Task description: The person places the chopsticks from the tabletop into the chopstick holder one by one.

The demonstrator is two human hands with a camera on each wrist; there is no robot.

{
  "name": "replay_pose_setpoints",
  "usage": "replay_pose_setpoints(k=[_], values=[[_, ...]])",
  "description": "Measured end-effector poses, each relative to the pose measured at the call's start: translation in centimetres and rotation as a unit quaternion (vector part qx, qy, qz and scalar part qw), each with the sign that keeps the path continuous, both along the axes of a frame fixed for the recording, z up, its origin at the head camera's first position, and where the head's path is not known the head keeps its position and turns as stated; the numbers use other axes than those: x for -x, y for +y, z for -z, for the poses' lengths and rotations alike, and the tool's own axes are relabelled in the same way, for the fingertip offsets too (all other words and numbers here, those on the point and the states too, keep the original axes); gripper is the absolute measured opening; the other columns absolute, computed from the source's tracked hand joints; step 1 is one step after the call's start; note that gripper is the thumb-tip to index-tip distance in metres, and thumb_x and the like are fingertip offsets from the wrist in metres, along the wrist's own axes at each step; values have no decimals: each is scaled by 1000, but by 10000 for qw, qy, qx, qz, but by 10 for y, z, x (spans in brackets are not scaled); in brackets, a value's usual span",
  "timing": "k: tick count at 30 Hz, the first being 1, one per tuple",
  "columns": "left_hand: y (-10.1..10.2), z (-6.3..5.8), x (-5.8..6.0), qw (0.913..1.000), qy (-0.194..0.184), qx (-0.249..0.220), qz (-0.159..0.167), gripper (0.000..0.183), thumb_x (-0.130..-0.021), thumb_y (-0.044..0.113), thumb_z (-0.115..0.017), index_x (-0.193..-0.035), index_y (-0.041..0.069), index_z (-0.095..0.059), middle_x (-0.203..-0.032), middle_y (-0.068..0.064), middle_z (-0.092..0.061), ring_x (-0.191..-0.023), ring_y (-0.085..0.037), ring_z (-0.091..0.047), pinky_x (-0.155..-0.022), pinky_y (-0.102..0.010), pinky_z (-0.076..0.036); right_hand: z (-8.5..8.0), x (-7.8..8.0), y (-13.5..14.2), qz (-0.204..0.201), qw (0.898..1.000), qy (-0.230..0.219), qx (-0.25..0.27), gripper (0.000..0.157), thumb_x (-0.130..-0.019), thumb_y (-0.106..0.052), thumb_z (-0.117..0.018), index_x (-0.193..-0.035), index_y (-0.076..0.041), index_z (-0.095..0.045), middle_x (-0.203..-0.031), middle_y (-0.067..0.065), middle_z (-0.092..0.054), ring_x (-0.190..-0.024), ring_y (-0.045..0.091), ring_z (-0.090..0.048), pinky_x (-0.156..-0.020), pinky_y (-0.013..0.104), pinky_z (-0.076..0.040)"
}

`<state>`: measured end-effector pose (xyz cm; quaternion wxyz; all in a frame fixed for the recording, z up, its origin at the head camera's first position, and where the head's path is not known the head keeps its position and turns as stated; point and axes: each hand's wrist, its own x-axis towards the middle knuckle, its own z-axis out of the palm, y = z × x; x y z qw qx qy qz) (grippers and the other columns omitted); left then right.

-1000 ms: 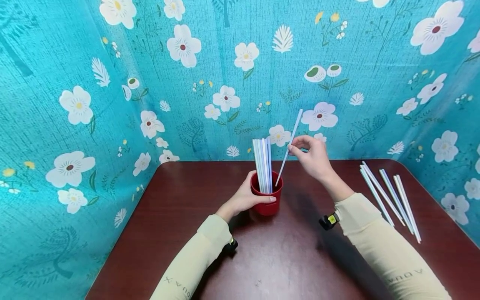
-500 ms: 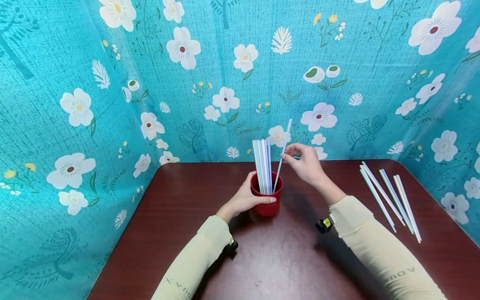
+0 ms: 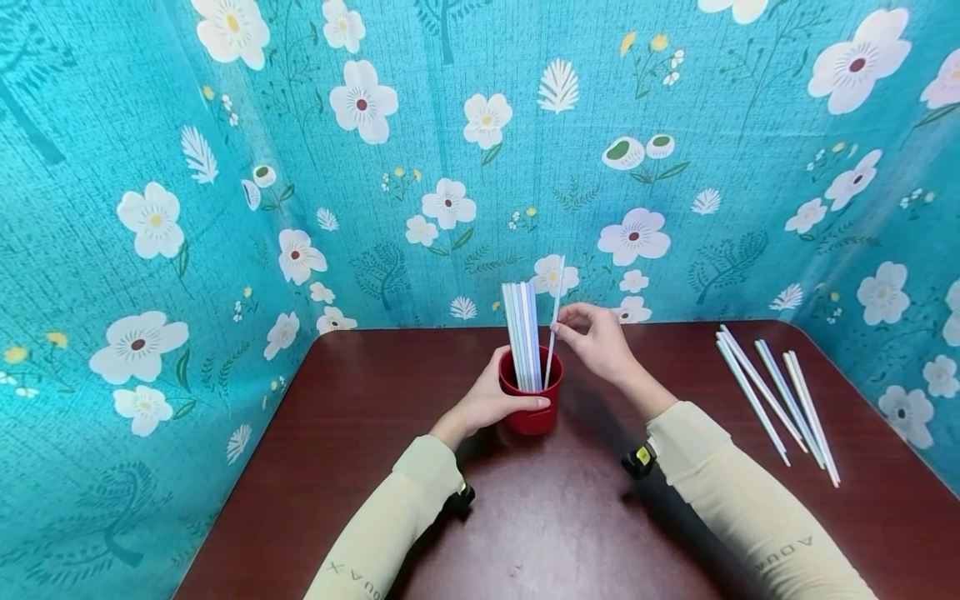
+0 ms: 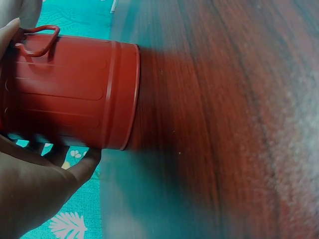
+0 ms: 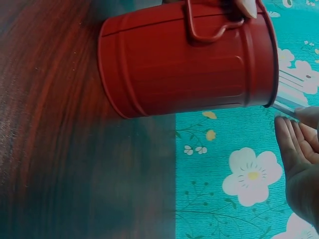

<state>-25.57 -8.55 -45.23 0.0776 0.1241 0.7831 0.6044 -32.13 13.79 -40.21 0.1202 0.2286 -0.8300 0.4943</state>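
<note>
A red metal bucket (image 3: 531, 422) stands on the table, and its small wire handle shows in both wrist views. My left hand (image 3: 491, 402) grips the bucket round its side, the thumb lying across the front near the rim. Several pale straws (image 3: 521, 337) lean together inside, white, bluish and greenish. With thumb and fingertips my right hand (image 3: 602, 343) pinches one light blue straw (image 3: 559, 287) about midway; its lower end is inside the bucket at the right of the bundle. In the right wrist view, that straw (image 5: 285, 109) crosses the rim beside the fingers.
Several more straws (image 3: 806, 417) lie loosely side by side on the dark red-brown table (image 3: 360, 433) at the right. A turquoise flowered cloth (image 3: 420, 125) hangs behind the table and along both sides.
My right hand has moved left and down, bringing the straw nearer the bundle and deeper into the bucket, more upright. The left hand keeps its hold on the bucket.
</note>
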Motion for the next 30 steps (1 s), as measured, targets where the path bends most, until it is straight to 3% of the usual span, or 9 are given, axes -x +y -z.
replay_pose_setpoints(k=[8, 20, 30], values=[[0, 4, 0, 9999, -23, -96, 45, 91, -78, 34, -90, -149, 30, -33, -143, 7, -50, -131, -19, -48, -100, -44, -53, 9, -2, -2, -58, 9999, -107, 65, 17, -96, -16, -74, -106, -3, -70, -101, 13, -74, -98, 28, -72, -92, 49, -56], [0, 3, 2, 9998, 61, -127, 103, 90, -80, 30, -88, -150, 29, -32, -143, 5, -51, -130, -19, -49, -103, -44, -51, 14, -4, -5, -413, 9981, -268, -357, 10, -94, -13, -75, -101, -6, -70, -99, 9, -75, -96, 24, -71, -89, 44, -56], [0, 1, 0, 9999, 37, -111, 108, 92, -78, 33, -90, -150, 31, -32, -143, 7, -50, -130, -18, -48, -100, -44, -53, 14, -5, -2, -389, 9967, -462, -543, 15, -95, -17, -75, -104, -7, -72, -102, 8, -74, -97, 24, -69, -91, 46, -56]])
